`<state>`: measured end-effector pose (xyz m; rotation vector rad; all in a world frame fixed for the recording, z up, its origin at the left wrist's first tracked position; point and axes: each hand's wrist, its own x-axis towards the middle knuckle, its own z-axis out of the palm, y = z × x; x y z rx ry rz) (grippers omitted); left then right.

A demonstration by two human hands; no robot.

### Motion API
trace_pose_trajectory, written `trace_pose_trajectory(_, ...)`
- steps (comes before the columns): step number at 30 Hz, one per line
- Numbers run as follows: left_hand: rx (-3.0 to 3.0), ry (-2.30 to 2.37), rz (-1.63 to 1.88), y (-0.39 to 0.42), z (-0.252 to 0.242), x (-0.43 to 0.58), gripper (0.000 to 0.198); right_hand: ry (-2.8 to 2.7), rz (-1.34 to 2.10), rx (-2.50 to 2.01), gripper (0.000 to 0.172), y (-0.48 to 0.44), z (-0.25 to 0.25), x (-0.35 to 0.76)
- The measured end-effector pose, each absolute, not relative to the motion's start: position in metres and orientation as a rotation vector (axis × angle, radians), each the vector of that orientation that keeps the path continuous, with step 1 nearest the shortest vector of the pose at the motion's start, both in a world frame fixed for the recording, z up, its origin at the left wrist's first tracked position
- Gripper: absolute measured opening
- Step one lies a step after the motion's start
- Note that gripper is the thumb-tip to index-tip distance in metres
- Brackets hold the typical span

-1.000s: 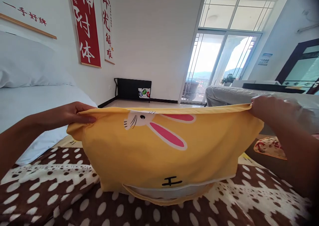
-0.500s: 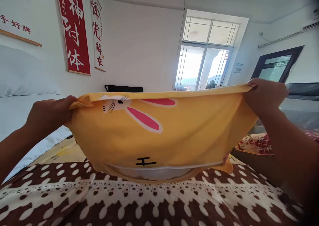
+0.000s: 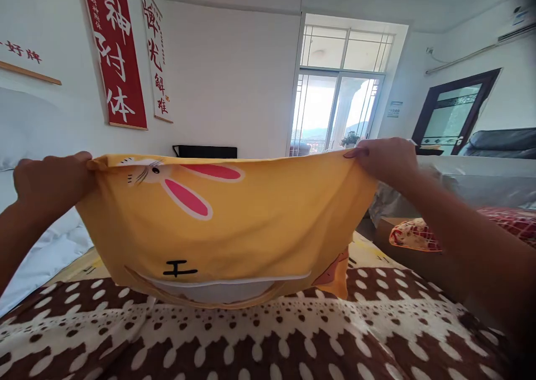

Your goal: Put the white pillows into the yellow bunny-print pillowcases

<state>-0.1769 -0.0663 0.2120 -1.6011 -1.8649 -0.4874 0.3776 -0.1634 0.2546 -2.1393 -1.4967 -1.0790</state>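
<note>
I hold a yellow pillowcase with a rabbit print stretched out in front of me, above the bed. My left hand is closed on its top left corner. My right hand pinches its top right corner. A white pillow shows through the open lower edge of the case, which hangs just over a brown blanket with white dots.
A white duvet lies at the left. Red banners hang on the left wall. A glass balcony door is straight ahead. A patterned cushion and a covered sofa stand at the right.
Both hands have lifted the pillowcase higher and shifted it to the left. My view has tilted up, so more of the ceiling and the door shows.
</note>
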Motion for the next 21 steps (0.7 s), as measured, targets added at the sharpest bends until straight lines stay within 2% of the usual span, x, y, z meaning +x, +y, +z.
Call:
trace_pose_trajectory(3,-1.634,-2.186,-0.556,-0.051,0.229,-0.176,0.026,-1.574,-1.258,-2.029,0.037,-0.154,0.256,0.346)
trace_pose_trajectory(6,-1.756,-2.165,-0.743,-0.051,0.241,-0.141,0.055,-1.806,-1.394,-1.83,0.031,-0.138,0.262,0.311)
trace_pose_trajectory(7,-1.837,-2.05,-0.875,-0.056,0.245,-0.121,0.062,-1.858,-1.419,-1.754,0.029,-0.133,0.266,0.299)
trace_pose_trajectory(10,-2.336,-1.492,-1.263,-0.083,0.26,-0.048,0.062,-1.901,-1.45,-1.525,0.028,-0.124,0.283,0.262)
trace_pose_trajectory(12,-2.734,-1.179,-1.183,-0.101,0.272,0.001,0.077,-1.878,-1.475,-1.405,0.03,-0.126,0.296,0.239)
trace_pose_trajectory(13,-2.815,-1.064,-1.179,-0.107,0.279,0.022,0.077,-1.869,-1.495,-1.367,0.03,-0.13,0.303,0.229)
trace_pose_trajectory(18,-2.792,-0.841,-1.454,-0.118,0.301,0.08,0.025,-1.848,-1.566,-1.276,0.028,-0.155,0.326,0.207)
trace_pose_trajectory(21,-2.735,-0.893,-1.577,-0.117,0.302,0.077,0.023,-1.869,-1.224,-1.14,0.031,-0.16,0.32,0.229)
